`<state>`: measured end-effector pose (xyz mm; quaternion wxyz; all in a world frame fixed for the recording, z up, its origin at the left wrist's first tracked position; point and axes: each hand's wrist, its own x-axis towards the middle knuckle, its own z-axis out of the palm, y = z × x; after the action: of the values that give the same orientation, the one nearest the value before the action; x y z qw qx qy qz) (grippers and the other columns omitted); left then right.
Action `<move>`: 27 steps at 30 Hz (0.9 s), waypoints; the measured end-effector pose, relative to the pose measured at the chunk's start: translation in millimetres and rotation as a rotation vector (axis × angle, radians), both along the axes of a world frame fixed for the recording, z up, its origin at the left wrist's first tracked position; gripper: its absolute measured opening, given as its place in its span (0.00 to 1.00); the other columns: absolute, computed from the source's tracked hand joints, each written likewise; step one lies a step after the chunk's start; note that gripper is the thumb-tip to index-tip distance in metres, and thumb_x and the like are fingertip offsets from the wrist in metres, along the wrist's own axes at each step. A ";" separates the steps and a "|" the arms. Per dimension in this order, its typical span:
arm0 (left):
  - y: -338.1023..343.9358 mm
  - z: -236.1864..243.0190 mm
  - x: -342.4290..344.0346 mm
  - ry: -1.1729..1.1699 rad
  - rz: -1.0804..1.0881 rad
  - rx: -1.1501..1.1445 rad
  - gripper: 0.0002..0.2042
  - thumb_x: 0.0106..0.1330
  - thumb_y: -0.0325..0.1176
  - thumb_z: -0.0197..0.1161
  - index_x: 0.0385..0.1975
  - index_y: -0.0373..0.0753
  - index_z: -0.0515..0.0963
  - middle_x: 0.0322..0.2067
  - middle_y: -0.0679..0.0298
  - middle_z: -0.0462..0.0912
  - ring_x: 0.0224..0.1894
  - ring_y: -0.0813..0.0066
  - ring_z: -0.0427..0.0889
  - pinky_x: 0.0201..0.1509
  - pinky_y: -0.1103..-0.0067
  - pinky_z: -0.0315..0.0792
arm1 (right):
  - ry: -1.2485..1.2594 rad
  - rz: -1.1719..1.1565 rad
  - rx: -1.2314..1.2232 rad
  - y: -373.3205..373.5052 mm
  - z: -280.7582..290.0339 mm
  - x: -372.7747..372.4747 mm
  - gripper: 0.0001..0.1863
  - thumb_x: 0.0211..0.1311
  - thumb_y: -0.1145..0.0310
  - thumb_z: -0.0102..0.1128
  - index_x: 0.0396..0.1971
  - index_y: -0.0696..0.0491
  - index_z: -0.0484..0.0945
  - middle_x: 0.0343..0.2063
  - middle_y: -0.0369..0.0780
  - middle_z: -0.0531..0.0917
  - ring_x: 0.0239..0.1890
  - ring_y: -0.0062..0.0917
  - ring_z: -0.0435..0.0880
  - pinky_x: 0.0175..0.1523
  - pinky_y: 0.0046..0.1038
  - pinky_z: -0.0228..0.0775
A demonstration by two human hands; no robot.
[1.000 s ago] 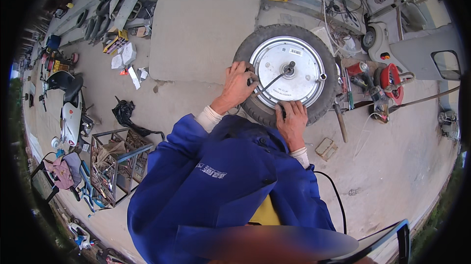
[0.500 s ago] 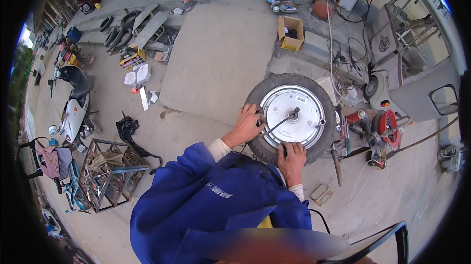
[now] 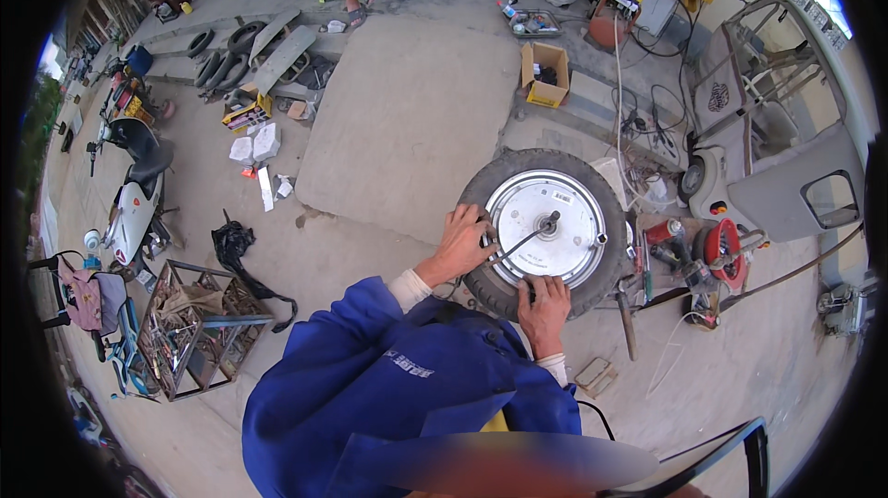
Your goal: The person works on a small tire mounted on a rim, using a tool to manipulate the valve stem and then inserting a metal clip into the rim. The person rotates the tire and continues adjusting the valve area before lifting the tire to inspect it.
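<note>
Hub-motor wheel (image 3: 562, 248) flat at person's 1 o'clock. Left hand (image 3: 460, 244) curled at wheel's 9, near black cable (image 3: 520, 245); right hand (image 3: 544, 313) half-curled at 6; can't tell if either's gripping. View tipped up this past second, hands same spots, so wheel's basically unchanged tbh.

Dusty black tyre (image 3: 544, 162), lying flat. Inside tyre: round silver hub (image 3: 578, 244), face up. Dark cable (image 3: 520, 245) slants from axle (image 3: 551, 220) at tyre's centre toward tyre's near-left side.
</note>
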<state>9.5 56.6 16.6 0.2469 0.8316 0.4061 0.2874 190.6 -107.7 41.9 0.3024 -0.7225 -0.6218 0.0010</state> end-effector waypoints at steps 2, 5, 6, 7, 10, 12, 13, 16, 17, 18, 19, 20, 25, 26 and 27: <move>0.7 0.4 -0.2 0.016 -0.017 -0.003 0.10 0.61 0.36 0.79 0.37 0.38 0.90 0.54 0.57 0.80 0.63 0.54 0.72 0.67 0.58 0.65 | 0.006 0.002 0.008 0.6 0.8 -0.4 0.08 0.68 0.62 0.71 0.38 0.50 0.89 0.38 0.40 0.91 0.46 0.40 0.86 0.55 0.45 0.75; 1.6 -5.3 0.0 0.025 -0.008 -0.005 0.10 0.60 0.35 0.79 0.37 0.39 0.90 0.53 0.58 0.80 0.64 0.54 0.73 0.68 0.58 0.64 | -0.002 0.010 0.009 0.1 -0.1 -0.7 0.08 0.68 0.62 0.72 0.38 0.50 0.89 0.38 0.40 0.91 0.45 0.40 0.86 0.54 0.45 0.75; 2.1 -5.1 0.7 0.025 0.001 -0.003 0.09 0.59 0.34 0.80 0.37 0.40 0.91 0.53 0.59 0.81 0.64 0.55 0.73 0.68 0.59 0.64 | -0.007 0.012 0.010 0.3 -0.3 -0.4 0.08 0.67 0.62 0.72 0.38 0.50 0.89 0.38 0.40 0.91 0.45 0.40 0.86 0.54 0.45 0.75; 1.8 -5.0 1.5 0.024 0.006 -0.003 0.09 0.60 0.34 0.80 0.37 0.40 0.91 0.53 0.59 0.81 0.64 0.55 0.73 0.68 0.59 0.64 | -0.019 0.013 0.015 0.6 -0.3 0.2 0.08 0.67 0.62 0.72 0.38 0.50 0.89 0.38 0.40 0.91 0.45 0.40 0.86 0.54 0.45 0.75; -0.9 -4.2 3.1 0.011 0.024 -0.005 0.09 0.60 0.33 0.80 0.37 0.39 0.91 0.53 0.59 0.81 0.64 0.54 0.73 0.68 0.59 0.65 | -0.040 0.012 0.022 1.2 -1.1 1.0 0.08 0.67 0.62 0.72 0.38 0.50 0.89 0.38 0.40 0.90 0.45 0.40 0.86 0.53 0.45 0.75; -4.1 -5.0 4.8 -0.016 0.042 -0.009 0.09 0.60 0.33 0.80 0.37 0.38 0.91 0.53 0.58 0.81 0.63 0.53 0.73 0.68 0.59 0.65 | -0.036 0.012 0.018 1.8 -1.9 2.0 0.08 0.67 0.62 0.72 0.38 0.50 0.89 0.37 0.40 0.90 0.45 0.40 0.86 0.53 0.45 0.75; -5.3 -6.8 4.9 -0.030 0.061 -0.008 0.09 0.60 0.33 0.79 0.37 0.38 0.91 0.53 0.57 0.81 0.63 0.52 0.73 0.67 0.59 0.66 | -0.034 0.015 0.023 1.9 -1.6 2.2 0.08 0.67 0.62 0.72 0.38 0.50 0.89 0.37 0.40 0.90 0.45 0.40 0.85 0.53 0.45 0.75; -5.9 -10.1 2.9 -0.049 0.085 0.009 0.09 0.60 0.33 0.79 0.36 0.37 0.90 0.52 0.56 0.80 0.62 0.51 0.73 0.67 0.58 0.66 | -0.022 0.022 0.028 1.5 0.5 1.0 0.08 0.67 0.62 0.72 0.38 0.50 0.88 0.38 0.40 0.90 0.45 0.40 0.85 0.53 0.45 0.74; -5.2 -9.6 1.9 -0.037 0.072 0.025 0.09 0.60 0.33 0.79 0.35 0.36 0.90 0.52 0.55 0.79 0.62 0.52 0.72 0.67 0.58 0.67 | -0.015 0.025 0.024 1.8 1.8 0.6 0.08 0.67 0.62 0.72 0.38 0.50 0.88 0.38 0.40 0.90 0.45 0.40 0.85 0.53 0.45 0.74; -5.5 -8.4 0.8 -0.024 0.061 0.037 0.10 0.59 0.33 0.79 0.35 0.35 0.89 0.52 0.55 0.79 0.62 0.52 0.72 0.67 0.59 0.67 | -0.006 0.028 0.016 1.5 2.5 0.1 0.08 0.67 0.62 0.72 0.38 0.50 0.88 0.38 0.40 0.90 0.45 0.40 0.85 0.53 0.45 0.74; -6.1 -6.7 0.7 -0.017 0.059 0.030 0.10 0.59 0.34 0.79 0.35 0.35 0.89 0.52 0.55 0.78 0.62 0.52 0.72 0.67 0.59 0.67 | -0.009 0.030 0.017 1.0 2.1 0.3 0.08 0.67 0.62 0.72 0.38 0.50 0.88 0.38 0.40 0.90 0.45 0.40 0.85 0.53 0.45 0.74; -6.9 -5.0 1.0 -0.010 0.058 0.023 0.10 0.59 0.34 0.79 0.35 0.35 0.89 0.52 0.55 0.78 0.62 0.52 0.72 0.68 0.59 0.67 | -0.012 0.032 0.019 0.3 1.0 0.7 0.08 0.67 0.62 0.72 0.38 0.50 0.88 0.38 0.40 0.90 0.46 0.40 0.85 0.53 0.44 0.74; -9.7 -7.0 4.4 -0.019 0.047 0.022 0.11 0.59 0.35 0.80 0.36 0.36 0.90 0.52 0.54 0.78 0.62 0.51 0.72 0.69 0.58 0.67 | 0.009 0.037 0.003 -4.6 3.2 1.5 0.09 0.66 0.62 0.73 0.39 0.51 0.88 0.39 0.40 0.90 0.46 0.40 0.85 0.53 0.44 0.74; -7.2 -5.9 2.2 -0.021 0.052 0.012 0.11 0.59 0.35 0.80 0.36 0.36 0.89 0.52 0.54 0.77 0.61 0.50 0.72 0.69 0.58 0.67 | 0.010 0.037 0.007 -1.2 3.7 0.6 0.09 0.66 0.62 0.73 0.40 0.51 0.88 0.39 0.40 0.90 0.46 0.39 0.86 0.53 0.44 0.74; -6.4 -3.7 4.7 -0.024 0.036 -0.002 0.11 0.58 0.35 0.80 0.37 0.36 0.89 0.52 0.53 0.77 0.61 0.49 0.72 0.69 0.58 0.67 | 0.008 0.014 0.008 -2.3 3.6 2.2 0.09 0.66 0.63 0.73 0.40 0.51 0.88 0.39 0.40 0.90 0.47 0.39 0.86 0.53 0.43 0.74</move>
<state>14.2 50.2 12.9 0.2474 0.8204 0.4181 0.3014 192.8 -109.9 45.5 0.3078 -0.7169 -0.6255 0.0037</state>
